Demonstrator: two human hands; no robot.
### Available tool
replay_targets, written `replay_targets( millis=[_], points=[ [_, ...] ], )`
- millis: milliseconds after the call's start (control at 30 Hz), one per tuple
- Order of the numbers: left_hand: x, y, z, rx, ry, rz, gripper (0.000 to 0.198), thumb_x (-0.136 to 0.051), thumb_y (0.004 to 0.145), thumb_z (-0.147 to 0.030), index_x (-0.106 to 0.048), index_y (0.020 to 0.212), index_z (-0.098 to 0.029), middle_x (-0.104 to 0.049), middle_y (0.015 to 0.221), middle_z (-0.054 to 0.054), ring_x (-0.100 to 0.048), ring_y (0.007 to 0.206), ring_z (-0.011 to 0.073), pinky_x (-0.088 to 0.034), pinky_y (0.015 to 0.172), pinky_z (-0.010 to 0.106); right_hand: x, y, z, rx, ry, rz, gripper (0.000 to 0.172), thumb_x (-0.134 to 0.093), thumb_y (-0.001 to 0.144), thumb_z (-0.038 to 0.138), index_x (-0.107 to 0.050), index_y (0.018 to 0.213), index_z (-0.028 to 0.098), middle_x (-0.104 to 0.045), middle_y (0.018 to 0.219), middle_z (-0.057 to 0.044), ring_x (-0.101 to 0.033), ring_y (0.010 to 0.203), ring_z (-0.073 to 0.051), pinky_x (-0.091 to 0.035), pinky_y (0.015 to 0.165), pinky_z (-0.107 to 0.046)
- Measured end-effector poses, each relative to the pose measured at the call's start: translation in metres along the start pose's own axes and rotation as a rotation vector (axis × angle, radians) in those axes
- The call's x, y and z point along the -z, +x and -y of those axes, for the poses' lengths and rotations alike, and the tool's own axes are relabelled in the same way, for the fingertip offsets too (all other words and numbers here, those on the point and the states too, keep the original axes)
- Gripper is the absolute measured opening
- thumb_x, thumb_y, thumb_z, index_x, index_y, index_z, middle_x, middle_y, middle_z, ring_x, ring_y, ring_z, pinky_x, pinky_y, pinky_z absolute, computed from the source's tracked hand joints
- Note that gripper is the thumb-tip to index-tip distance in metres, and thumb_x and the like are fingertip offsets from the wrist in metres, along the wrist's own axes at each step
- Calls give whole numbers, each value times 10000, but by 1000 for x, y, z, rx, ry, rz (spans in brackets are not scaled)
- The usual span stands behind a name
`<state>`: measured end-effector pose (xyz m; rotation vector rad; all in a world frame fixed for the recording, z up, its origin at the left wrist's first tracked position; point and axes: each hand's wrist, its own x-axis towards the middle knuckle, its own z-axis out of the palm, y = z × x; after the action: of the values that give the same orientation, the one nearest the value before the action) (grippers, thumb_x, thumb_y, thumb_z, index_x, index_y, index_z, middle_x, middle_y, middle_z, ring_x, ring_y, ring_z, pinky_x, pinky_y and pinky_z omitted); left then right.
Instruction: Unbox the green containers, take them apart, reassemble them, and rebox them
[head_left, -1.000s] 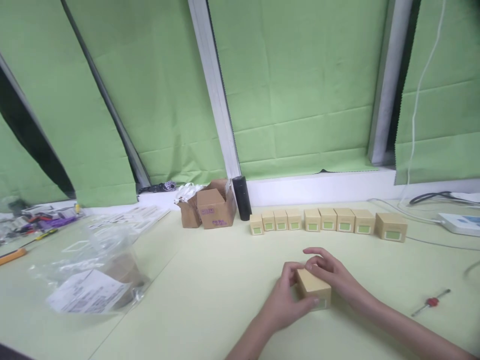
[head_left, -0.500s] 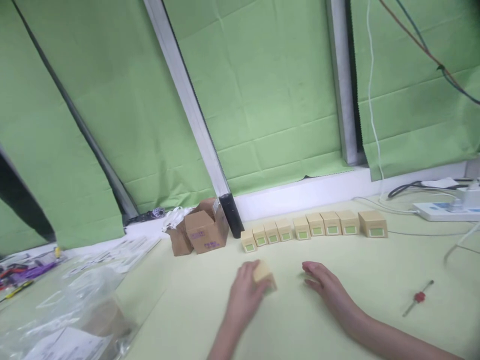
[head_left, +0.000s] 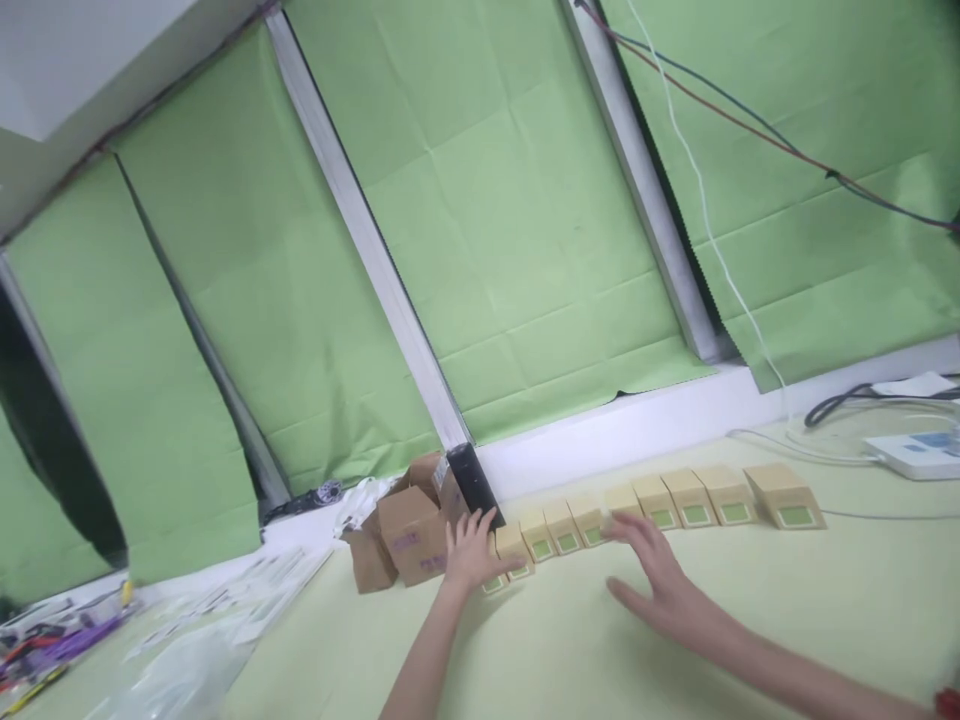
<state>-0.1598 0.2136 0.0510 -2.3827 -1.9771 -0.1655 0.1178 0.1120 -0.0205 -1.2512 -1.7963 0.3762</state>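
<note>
Small tan boxes with green-and-white front labels stand in a row on the pale table. My left hand (head_left: 472, 558) lies over the box (head_left: 493, 584) at the row's left end, fingers spread and thumb stretched across the front of the neighbouring box (head_left: 513, 545). Most of that end box is hidden under the hand. In front of the middle of the row is my right hand (head_left: 660, 585), its thumb well apart from its fingers and nothing held. Its fingertips cover part of a box (head_left: 621, 498); whether they touch it I cannot tell. The rightmost box (head_left: 787, 497) sits slightly apart.
An opened brown carton (head_left: 411, 530) and a black post base (head_left: 474, 482) stand behind the row's left end. Clear plastic (head_left: 187, 670) lies at lower left. A white power strip (head_left: 919, 455) with cables is at right. Green blinds (head_left: 540, 250) hang behind.
My left hand has carried a box to the row's left end and its fingers have spread. My right hand has come up to the middle boxes. The view has tilted upward.
</note>
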Motion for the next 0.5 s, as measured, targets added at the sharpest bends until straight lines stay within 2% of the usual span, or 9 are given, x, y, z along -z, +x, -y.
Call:
replay_targets(
  millis=[33, 67, 133, 233, 300, 400, 500],
  points=[
    [1, 4, -5, -14, 13, 14, 959, -594, 581, -668, -258, 1387, -273, -240, 1484, 83, -106, 1360, 359, -23, 1067, 579, 7, 21, 0, 70, -150, 43, 400, -420, 825, 380, -428, 1204, 256, -296, 1411, -102, -282, 1304, -245, -307, 1024, -429],
    [1, 7, -9, -23, 22, 34, 966, -594, 552, -688, -271, 1379, -306, -235, 1486, 65, -97, 1359, 368, -21, 1055, 602, 10, 41, -1, 105, -200, 70, 409, -463, 804, 409, -452, 1182, 251, -312, 1409, -105, -290, 1296, -256, -295, 1022, -438],
    [0, 11, -17, -22, 27, 80, 980, -574, 525, -724, -283, 1372, -327, -297, 1448, 82, -206, 1322, 388, -138, 1022, 624, 6, 78, -3, 153, -266, 121, 515, -585, 708, 473, -496, 1153, 230, -367, 1383, -131, -303, 1281, -303, -296, 1000, -465],
    [-6, 16, -27, 10, 27, 113, 1023, -535, 522, -762, -239, 1393, -313, -396, 1349, 148, -395, 1204, 409, -305, 924, 610, -19, 112, -8, 203, -352, 175, 700, -657, 605, 566, -512, 1188, 206, -426, 1345, -183, -336, 1248, -377, -287, 961, -528],
    [-12, 18, -30, 11, 26, 110, 966, -503, 562, -761, -222, 1391, -354, -440, 1299, 143, -438, 1166, 402, -308, 907, 614, -40, 121, -12, 231, -398, 186, 738, -615, 628, 627, -491, 1232, 220, -482, 1296, -186, -409, 1182, -392, -288, 929, -549],
    [-18, 20, -29, -14, 10, 97, 793, -448, 645, -735, -261, 1354, -432, -492, 1247, 94, -444, 1167, 372, -267, 933, 611, -61, 122, -16, 246, -450, 172, 548, -470, 789, 582, -510, 1217, 242, -589, 1140, -158, -523, 1018, -354, -310, 873, -526],
    [-21, 20, -24, -13, -18, 93, 762, -472, 644, -721, -310, 1329, -430, -518, 1229, 74, -438, 1171, 360, -250, 949, 592, -65, 117, -13, 235, -483, 159, 422, -422, 849, 497, -551, 1156, 237, -611, 1054, -144, -533, 957, -338, -317, 841, -495]
  ],
)
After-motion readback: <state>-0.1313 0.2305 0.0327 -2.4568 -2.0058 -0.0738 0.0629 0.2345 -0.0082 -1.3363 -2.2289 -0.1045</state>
